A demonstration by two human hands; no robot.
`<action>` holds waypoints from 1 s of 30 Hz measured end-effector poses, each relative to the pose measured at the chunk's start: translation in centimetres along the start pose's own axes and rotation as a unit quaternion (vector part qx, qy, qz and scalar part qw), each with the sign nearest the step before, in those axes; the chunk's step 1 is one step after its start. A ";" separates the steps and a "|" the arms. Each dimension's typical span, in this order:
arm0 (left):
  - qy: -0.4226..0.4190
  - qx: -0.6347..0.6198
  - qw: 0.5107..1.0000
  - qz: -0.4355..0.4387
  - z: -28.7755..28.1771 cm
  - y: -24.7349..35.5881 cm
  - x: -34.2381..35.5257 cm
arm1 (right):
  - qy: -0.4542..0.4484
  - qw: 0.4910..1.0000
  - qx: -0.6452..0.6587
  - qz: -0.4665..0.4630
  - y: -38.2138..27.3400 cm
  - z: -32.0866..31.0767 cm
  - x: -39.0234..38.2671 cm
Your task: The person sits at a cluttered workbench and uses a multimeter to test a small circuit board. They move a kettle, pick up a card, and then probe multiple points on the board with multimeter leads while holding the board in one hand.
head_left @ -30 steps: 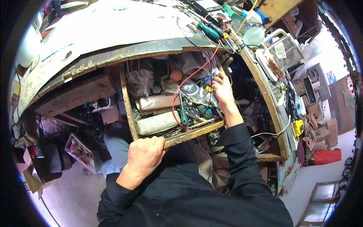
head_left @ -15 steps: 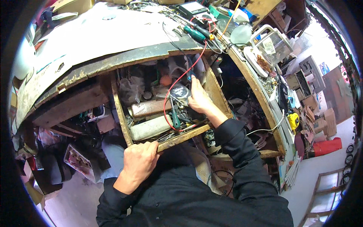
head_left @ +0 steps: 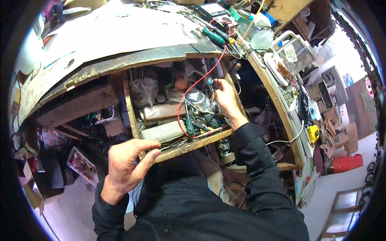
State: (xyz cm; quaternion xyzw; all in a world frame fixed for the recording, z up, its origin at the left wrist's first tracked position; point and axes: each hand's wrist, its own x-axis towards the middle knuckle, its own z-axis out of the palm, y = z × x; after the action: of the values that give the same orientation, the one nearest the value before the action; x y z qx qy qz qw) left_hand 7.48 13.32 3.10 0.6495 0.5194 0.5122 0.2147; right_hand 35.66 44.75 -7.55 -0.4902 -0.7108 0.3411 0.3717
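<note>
A wooden drawer (head_left: 193, 143) is pulled out from under the bench and packed with odds and ends. My left hand (head_left: 128, 164) hovers at its front left corner, fingers stretched and thumb apart, with nothing in it. Deep in the drawer's right side, my right hand (head_left: 226, 98) pinches a small, slim object with a blue part (head_left: 210, 82); its kind is unclear. A red wire (head_left: 197, 79) loops down over the contents. Near the drawer front lie a green-handled screwdriver (head_left: 189, 123), a pale block (head_left: 163, 130) and a brown block (head_left: 163, 112).
A white sheet (head_left: 108, 36) covers the benchtop, with another green-handled screwdriver (head_left: 213, 36) and a meter (head_left: 212, 9) toward the back. An open compartment (head_left: 261, 100) full of clutter adjoins on the right. A yellow tape measure (head_left: 313, 133) lies at the bench's right edge.
My left hand has let go of the drawer's front edge, lifted left and opened. My right hand stays in the drawer's right side, its fingers a little lower on the blue-parted object.
</note>
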 end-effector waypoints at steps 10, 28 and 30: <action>-0.049 0.011 0.998 -0.044 0.6 -2.1 0.2 | 0.018 0.987 -0.153 -0.053 0.4 0.4 2.0; -0.067 0.005 0.998 -0.001 4.4 -5.2 0.5 | 0.086 0.937 -0.331 -0.078 -4.9 -2.8 -1.5; -0.067 0.010 0.997 -0.023 4.2 -4.9 0.3 | 0.117 0.949 -0.289 -0.048 -4.7 -2.9 -1.6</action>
State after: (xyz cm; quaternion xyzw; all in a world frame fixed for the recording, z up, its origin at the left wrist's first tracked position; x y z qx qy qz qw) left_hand 8.96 16.48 -2.32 0.6727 0.5234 0.4571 0.2542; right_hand 36.51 42.25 -2.42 -0.5787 -0.7529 0.0432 0.3106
